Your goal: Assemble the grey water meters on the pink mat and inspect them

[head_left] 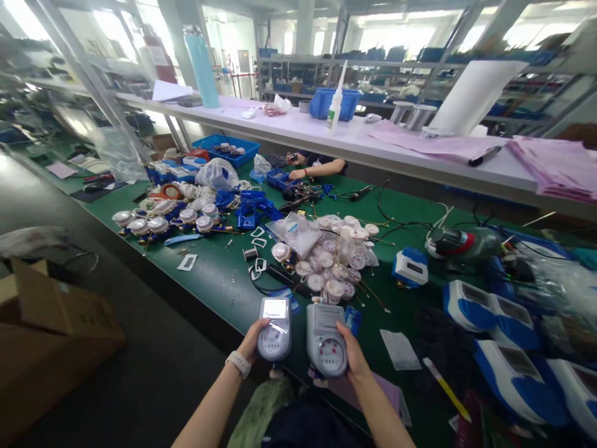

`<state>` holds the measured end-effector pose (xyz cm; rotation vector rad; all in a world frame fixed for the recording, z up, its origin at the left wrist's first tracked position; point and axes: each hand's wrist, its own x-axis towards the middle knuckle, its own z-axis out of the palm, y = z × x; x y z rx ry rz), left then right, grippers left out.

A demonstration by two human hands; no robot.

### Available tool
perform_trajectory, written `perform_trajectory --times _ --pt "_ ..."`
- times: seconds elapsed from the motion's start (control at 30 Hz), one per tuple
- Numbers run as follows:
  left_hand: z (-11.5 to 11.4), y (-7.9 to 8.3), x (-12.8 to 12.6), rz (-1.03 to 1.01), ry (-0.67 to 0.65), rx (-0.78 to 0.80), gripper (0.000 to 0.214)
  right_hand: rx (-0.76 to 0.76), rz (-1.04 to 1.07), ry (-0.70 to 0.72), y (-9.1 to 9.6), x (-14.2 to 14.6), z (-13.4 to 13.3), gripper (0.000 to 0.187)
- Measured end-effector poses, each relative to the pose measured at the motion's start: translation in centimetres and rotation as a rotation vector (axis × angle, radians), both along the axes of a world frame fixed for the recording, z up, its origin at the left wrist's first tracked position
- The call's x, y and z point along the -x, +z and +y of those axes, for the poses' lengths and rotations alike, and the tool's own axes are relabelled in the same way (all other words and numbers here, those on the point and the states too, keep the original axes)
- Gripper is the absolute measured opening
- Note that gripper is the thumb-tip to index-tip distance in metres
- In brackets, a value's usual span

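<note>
My left hand grips a grey water-meter unit with a small display on top and a round dial below. My right hand holds a second grey meter unit of the same kind, right beside the first. Both are held just above the near edge of the green table. A white watch sits on my left wrist.
A heap of round white dial parts lies past my hands, and more sit on brass bodies at the left. Blue-white meter housings line the right. A co-worker's hand rests at the far side. Cardboard boxes stand on the floor, left.
</note>
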<state>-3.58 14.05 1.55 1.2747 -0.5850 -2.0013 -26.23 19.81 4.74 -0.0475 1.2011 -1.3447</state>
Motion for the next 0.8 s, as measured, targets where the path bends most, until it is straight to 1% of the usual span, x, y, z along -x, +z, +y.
perform_trajectory --times 0.07,0.13,0.2,0.27,0.33,0.43,0.63,0.73,0.8 --pt "-1.2 0.0 -2.2 -0.033 0.050 0.025 0.054 0.023 -0.011 0.041 -0.6 -2.8 -1.6 0.057" --pt "-2.5 0.0 -3.8 -0.068 0.082 0.053 0.048 0.028 0.014 0.073 -1.7 -5.2 -3.3 0.055" --pt "-3.5 -0.2 -4.7 -0.096 0.091 0.068 0.043 0.036 0.050 0.090 -2.8 -6.9 -4.9 0.053" --pt "-4.2 -0.4 -5.1 -0.110 0.090 0.070 0.039 0.045 0.081 0.090 -3.6 -7.8 -6.2 0.054" --pt "-4.5 -0.7 -5.1 -0.113 0.089 0.063 0.034 0.039 0.094 0.095 -4.0 -8.2 -7.0 0.056" --pt "-4.6 -0.9 -4.9 -0.103 0.081 0.039 0.033 0.022 0.109 0.100 -4.2 -8.3 -7.5 0.057" --pt "-4.6 -0.7 -4.6 -0.091 0.065 0.027 0.035 -0.013 0.149 0.082 -4.6 -8.6 -7.0 0.061" --pt "-4.8 -1.0 -4.8 -0.103 0.045 0.031 0.039 -0.006 0.155 0.109 -5.0 -8.5 -7.0 0.065" --pt "-4.6 -1.3 -5.3 -0.137 0.069 0.056 0.043 0.018 0.206 0.134 -5.4 -7.9 -6.7 0.069"
